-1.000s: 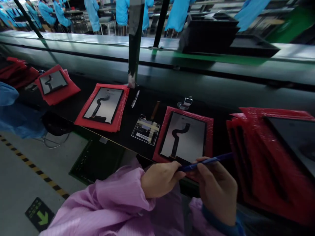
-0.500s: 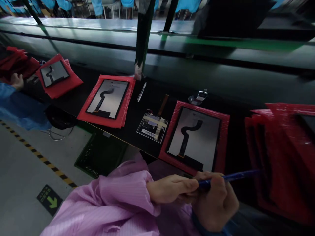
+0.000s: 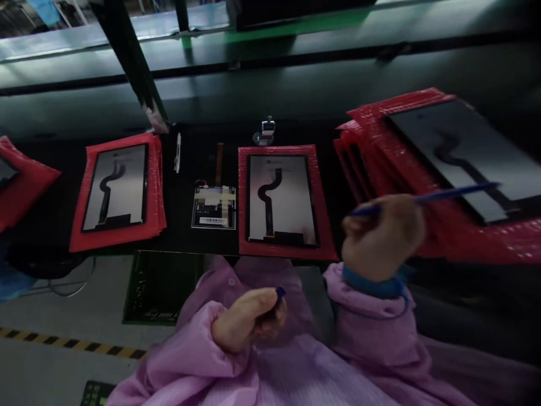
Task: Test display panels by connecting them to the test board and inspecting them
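Note:
A blue pen (image 3: 459, 193) is held in my right hand (image 3: 384, 239), its fingers closed around the shaft and the long end pointing right. That hand hovers between the middle display panel (image 3: 291, 192) and the right one (image 3: 490, 141). Lower down, in front of my body, my left hand (image 3: 250, 318) is closed on a small blue pen cap (image 3: 280, 292), apart from the pen. The middle panel lies on a red bubble-wrap bag (image 3: 323, 234), its dark S-shaped flex cable across the back. Under the right panel is a stack of red bubble-wrap bags (image 3: 363, 115).
Left of the middle panel lie a small taped circuit board (image 3: 214, 208) and a white pen (image 3: 177, 152). A metal tally counter (image 3: 267, 128) stands behind. Further left, another panel (image 3: 127, 186) rests on red bags (image 3: 158, 194). A green post (image 3: 131, 62) rises at the bench's back.
The cap has come off the pen. My hands have parted, the right one moving up and right with the pen, the left one holding the cap. The view has turned right.

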A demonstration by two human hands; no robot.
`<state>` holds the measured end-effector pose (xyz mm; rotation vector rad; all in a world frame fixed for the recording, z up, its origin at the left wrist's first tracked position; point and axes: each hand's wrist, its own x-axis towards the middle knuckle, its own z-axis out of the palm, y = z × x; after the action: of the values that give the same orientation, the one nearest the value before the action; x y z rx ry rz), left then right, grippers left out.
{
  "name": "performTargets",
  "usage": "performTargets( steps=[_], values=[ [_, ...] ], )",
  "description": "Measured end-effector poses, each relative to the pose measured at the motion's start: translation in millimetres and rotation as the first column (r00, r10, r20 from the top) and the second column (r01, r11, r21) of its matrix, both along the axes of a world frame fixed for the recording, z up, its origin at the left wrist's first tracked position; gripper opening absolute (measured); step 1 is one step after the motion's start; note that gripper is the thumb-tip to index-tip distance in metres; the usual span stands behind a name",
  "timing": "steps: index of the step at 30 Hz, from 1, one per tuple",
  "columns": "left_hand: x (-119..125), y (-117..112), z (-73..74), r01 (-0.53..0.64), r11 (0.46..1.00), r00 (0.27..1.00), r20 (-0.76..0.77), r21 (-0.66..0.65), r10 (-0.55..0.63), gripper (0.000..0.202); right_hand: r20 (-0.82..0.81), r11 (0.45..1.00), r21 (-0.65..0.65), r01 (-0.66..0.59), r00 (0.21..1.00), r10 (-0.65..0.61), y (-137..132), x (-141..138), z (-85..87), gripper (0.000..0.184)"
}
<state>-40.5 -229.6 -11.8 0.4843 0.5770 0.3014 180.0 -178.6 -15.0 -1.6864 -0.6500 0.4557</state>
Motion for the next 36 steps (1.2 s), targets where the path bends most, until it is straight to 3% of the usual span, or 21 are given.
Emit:
performTargets(
  steps=[2, 5, 11, 19, 21, 24, 28, 30, 33, 36],
  values=[
    [-1, 0, -8.2, -0.13, 0.987, 0.986, -0.097, 0.095, 0.139, 0.062, -0.044, 0.993, 0.071, -0.095, 0.994, 0.099, 10, -3, -10.0, 0.035],
    [0, 6, -14.4, -0.201, 0.959, 0.968, -0.109, 0.198, 0.225, 0.058, -0.05, 0.949, 0.098, -0.301, 0.951, 0.306, 15, -19, -26.8, 0.032],
    [2, 13, -16.4, -0.245, 0.931, 0.952, -0.117, 0.271, 0.284, 0.055, 0.15, 0.926, 0.0, -0.377, 0.916, 0.373, 11, -26, -36.5, 0.037],
    [5, 17, -19.7, -0.249, 0.915, 0.941, -0.144, 0.317, 0.306, 0.056, 0.182, 0.909, -0.022, -0.417, 0.892, 0.414, 16, -25, -35.8, 0.035],
    [6, 18, -19.7, -0.253, 0.91, 0.935, -0.157, 0.328, 0.317, 0.057, 0.121, 0.909, 0.003, -0.418, 0.902, 0.414, 15, -24, -33.6, 0.035],
    [7, 19, -18.3, -0.258, 0.898, 0.924, -0.18, 0.357, 0.338, 0.059, -0.133, 0.908, 0.09, -0.409, 0.899, 0.418, 6, -25, -25.5, 0.037],
    [10, 21, -15.4, -0.256, 0.879, 0.911, -0.204, 0.403, 0.359, 0.059, -0.442, 0.854, 0.188, -0.485, 0.735, 0.514, -15, -34, -12.5, 0.042],
    [11, 20, -15.0, -0.25, 0.882, 0.911, -0.212, 0.4, 0.354, 0.059, -0.487, 0.831, 0.195, -0.521, 0.684, 0.543, -23, -39, -8.3, 0.043],
    [13, 19, -14.7, -0.221, 0.899, 0.92, -0.224, 0.378, 0.321, 0.064, -0.474, 0.827, 0.172, -0.536, 0.691, 0.546, -29, -43, -4.8, 0.046],
    [13, 18, -12.4, -0.161, 0.9, 0.927, -0.25, 0.405, 0.278, 0.069, -0.408, 0.784, 0.101, -0.612, 0.693, 0.594, -31, -44, -1.4, 0.047]
  ],
)
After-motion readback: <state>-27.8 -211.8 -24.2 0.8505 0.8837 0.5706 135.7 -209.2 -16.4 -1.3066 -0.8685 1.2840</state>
